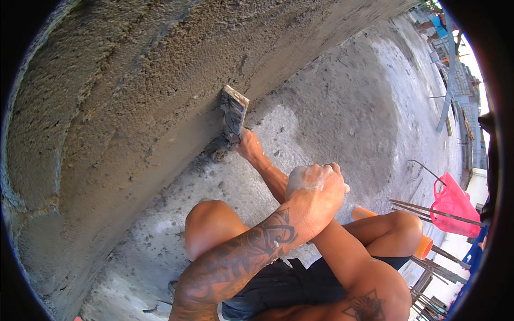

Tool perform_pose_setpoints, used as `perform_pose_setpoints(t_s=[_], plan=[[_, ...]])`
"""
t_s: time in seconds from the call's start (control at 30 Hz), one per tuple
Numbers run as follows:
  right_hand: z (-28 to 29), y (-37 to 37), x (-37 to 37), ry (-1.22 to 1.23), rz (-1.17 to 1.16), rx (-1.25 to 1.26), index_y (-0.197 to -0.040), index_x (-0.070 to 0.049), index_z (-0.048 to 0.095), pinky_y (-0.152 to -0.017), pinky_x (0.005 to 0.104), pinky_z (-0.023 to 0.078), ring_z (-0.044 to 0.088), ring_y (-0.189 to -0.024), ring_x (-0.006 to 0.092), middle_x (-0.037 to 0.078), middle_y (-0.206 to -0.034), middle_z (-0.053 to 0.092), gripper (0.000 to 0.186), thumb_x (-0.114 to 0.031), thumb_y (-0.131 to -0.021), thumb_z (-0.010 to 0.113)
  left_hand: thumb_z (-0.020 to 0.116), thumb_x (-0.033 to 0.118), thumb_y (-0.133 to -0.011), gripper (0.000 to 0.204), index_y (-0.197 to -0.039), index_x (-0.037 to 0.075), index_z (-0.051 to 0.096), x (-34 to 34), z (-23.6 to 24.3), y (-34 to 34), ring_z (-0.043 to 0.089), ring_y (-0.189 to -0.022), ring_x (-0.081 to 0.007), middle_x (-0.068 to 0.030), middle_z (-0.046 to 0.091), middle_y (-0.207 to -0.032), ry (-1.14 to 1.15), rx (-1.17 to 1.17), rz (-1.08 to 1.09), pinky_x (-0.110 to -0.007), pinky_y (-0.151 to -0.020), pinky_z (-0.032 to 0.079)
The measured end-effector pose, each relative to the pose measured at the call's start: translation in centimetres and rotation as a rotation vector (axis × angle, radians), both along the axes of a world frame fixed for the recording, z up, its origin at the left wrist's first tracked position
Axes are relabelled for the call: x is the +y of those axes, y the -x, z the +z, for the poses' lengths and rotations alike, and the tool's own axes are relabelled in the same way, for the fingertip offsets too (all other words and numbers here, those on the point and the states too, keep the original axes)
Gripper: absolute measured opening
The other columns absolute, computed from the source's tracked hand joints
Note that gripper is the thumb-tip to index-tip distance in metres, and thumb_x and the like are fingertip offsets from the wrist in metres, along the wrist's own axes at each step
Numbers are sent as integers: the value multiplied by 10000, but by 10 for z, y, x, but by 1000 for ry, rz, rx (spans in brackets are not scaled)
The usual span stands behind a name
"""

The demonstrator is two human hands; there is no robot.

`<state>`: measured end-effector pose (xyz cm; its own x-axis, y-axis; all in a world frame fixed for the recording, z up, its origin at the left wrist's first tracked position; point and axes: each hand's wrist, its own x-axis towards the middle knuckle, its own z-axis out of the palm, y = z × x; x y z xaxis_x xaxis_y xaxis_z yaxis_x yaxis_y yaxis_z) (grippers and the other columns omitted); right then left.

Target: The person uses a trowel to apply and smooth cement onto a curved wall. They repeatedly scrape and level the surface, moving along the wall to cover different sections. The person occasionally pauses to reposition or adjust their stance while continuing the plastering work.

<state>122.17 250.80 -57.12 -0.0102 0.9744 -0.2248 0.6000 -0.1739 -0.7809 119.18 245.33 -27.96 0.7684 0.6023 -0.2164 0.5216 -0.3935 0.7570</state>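
My right hand (249, 144) is closed around the lower end of a plastering float (235, 107), a flat rectangular block smeared with grey mortar. Its face lies against the wet plastered wall (160, 117), just above where wall and floor meet. My right forearm passes beneath my tattooed left one. Over that crossing, my left hand (316, 182) is curled into a fist, with pale cement on its back. Its palm side is turned away, so whatever it may hold is hidden. A clump of mortar (218, 152) sits at the wall's foot below the float.
Rough concrete floor (342, 96) stretches to the right, partly damp. My bent knees (214, 224) are close under my arms. A pink plastic bag (455, 206) hangs by protruding rebar (428, 211), near an orange pipe end (424, 247). A long grey bar (448, 69) leans farther off.
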Motion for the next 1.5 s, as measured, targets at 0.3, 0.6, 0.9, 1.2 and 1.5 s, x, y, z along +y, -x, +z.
perform_pose_setpoints(t_s=[0.3, 0.6, 0.9, 1.2, 1.5], plan=[[6, -157, 82, -237, -275, -273, -1228, -100, 613, -804, 480, 521, 674, -999, 452, 247, -1026, 712, 301, -141, -931, 640, 657, 238, -943, 263, -1050, -1, 652, -11, 3, 40, 748, -852, -198, -79, 736, -897, -124, 81, 130, -299, -696, 577], [15, -113, 89, -102, -297, -280, -1113, -46, 688, -808, 467, 523, 687, -964, 438, 242, -983, 722, 257, -191, -901, 697, 601, 234, -983, 263, -1084, -7, 575, -18, 9, 64, 720, -915, -299, -171, 714, -911, -101, 51, 86, -394, -786, 567], [4, -8, 22, -139, -248, -115, -950, 31, 662, -702, 479, 522, 691, -786, 433, 258, -800, 689, 300, -262, -900, 701, 704, 187, -886, 292, -1092, -2, 619, -24, -2, 58, 734, -906, -246, -123, 734, -910, -187, 67, 104, -368, -746, 574], [3, 92, -39, -73, -242, 91, -1198, -43, 636, -766, 496, 529, 671, -899, 481, 263, -922, 707, 296, -119, -912, 647, 801, 143, -793, 364, -1099, 6, 660, -24, -8, 38, 746, -904, -201, -81, 752, -907, -126, 43, 195, -354, -717, 581], [-11, 116, -94, 104, 105, 108, -721, 41, 589, -518, 423, 413, 490, -505, 200, 150, -559, 542, 477, -364, -929, 732, 753, 173, -841, 324, -1107, 7, 675, -25, 20, 39, 740, -901, -244, -80, 742, -950, -340, 181, 184, -409, -754, 567]])
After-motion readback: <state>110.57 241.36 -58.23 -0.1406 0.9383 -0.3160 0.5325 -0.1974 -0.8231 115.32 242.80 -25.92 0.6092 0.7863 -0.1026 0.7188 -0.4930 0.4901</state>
